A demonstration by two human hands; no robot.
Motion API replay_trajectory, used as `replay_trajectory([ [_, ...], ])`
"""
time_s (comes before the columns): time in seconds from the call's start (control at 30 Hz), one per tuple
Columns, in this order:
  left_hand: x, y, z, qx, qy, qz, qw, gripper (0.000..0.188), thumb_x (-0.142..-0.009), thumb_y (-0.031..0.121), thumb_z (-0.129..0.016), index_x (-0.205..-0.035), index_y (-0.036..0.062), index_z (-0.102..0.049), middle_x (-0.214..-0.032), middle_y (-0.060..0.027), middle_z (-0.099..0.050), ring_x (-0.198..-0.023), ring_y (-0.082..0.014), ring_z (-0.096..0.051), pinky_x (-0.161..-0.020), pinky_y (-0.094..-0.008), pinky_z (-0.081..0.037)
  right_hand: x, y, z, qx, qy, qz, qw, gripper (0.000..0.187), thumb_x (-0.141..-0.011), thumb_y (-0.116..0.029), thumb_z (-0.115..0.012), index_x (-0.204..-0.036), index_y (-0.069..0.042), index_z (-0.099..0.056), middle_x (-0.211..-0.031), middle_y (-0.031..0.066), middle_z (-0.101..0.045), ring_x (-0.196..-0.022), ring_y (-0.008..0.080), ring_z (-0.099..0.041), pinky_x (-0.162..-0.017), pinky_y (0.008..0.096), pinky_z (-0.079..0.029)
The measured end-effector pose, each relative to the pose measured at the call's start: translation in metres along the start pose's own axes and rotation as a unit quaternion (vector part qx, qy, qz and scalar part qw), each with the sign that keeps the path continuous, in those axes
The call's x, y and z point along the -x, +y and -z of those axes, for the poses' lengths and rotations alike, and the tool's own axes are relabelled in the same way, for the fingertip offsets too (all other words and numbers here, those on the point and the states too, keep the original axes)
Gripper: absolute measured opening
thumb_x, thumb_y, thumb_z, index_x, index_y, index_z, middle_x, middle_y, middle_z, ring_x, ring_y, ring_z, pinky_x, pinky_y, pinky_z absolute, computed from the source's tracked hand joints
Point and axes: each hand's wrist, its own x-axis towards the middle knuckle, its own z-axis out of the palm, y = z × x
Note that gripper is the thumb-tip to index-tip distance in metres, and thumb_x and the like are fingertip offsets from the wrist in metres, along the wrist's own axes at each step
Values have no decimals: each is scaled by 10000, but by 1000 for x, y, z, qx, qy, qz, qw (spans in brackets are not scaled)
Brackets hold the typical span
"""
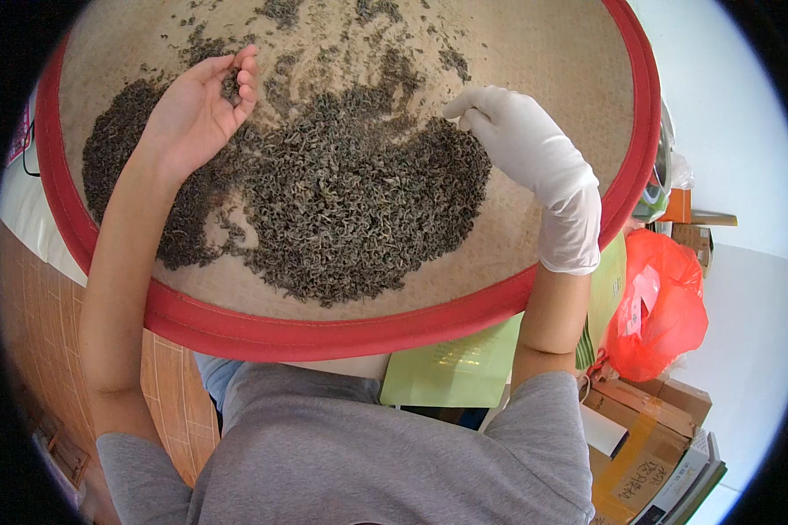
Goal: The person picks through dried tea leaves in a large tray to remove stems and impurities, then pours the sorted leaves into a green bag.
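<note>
Dark, curled dried tea leaves (350, 201) lie in a broad heap on a round, shallow tan tray (552, 245) with a red cloth rim. My bare left hand (206, 109) is over the heap's far left part, palm turned inward. Its fingers curl toward the thumb around a small bunch of tea leaves. At the heap's far right edge is my right hand (521, 144), in a white glove. The gloved index finger and thumb come together low over the tray, the other fingers folded in. Whatever may be between those fingertips is too small to make out.
Thinly scattered leaves reach toward the tray's far side. Beyond its right rim are a red plastic bag (661, 306), cardboard boxes (643, 446) and a white wall (744, 157). A light green bag (451, 372) shows under the near rim. Wood-look floor (39, 324) lies at left.
</note>
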Motion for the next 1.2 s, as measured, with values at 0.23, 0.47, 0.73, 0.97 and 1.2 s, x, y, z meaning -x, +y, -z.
replay_trajectory([
  [0.23, -1, -2, 10, 20, -22, 5, 1000, 196, -1001, 120, -393, -1130, 4, -485, -928, -37, -530, -788, -116, -530, -718, -237, -497, 2, -69, -33, -92, 4, 159, 983, 242, -801, -282, -710, -882, -59, -662, -844, 104, -611, -808, 246, -621, -736, 330, -507],
  [0.47, -3, -2, 8, 9, -15, -1, 1000, 212, -995, 107, -388, -1146, -9, -480, -930, -43, -526, -782, -114, -515, -723, -240, -491, 8, -81, -58, 21, -9, 197, 980, 227, -740, -235, -737, -874, -80, -640, -858, 104, -569, -874, 312, -580, -749, 398, -485],
  [0.73, -2, -1, 5, 0, -3, -5, 1000, 201, -1001, 123, -393, -1133, 6, -489, -938, -37, -526, -782, -107, -520, -714, -234, -489, 0, -63, -38, -214, -60, 109, 969, 122, -851, -152, -682, -908, -44, -690, -822, 34, -643, -732, 111, -599, -673, 253, -493],
  [0.97, -2, -1, 5, -10, -13, -9, 1000, 213, -1002, 124, -389, -1143, -1, -489, -944, -37, -529, -777, -102, -525, -716, -232, -499, -6, -53, -30, -388, -179, 28, 904, 194, -929, -155, -591, -1058, -30, -665, -880, 35, -687, -781, 85, -617, -722, 233, -509],
  [1.2, 0, 2, 2, 10, -11, -3, 1000, 216, -1003, 122, -389, -1156, 0, -481, -939, -38, -525, -768, -101, -520, -707, -233, -500, -8, -56, -21, -485, -255, 8, 836, 266, -976, -199, -496, -1128, -40, -644, -990, 103, -692, -869, 167, -665, -752, 264, -534],
])
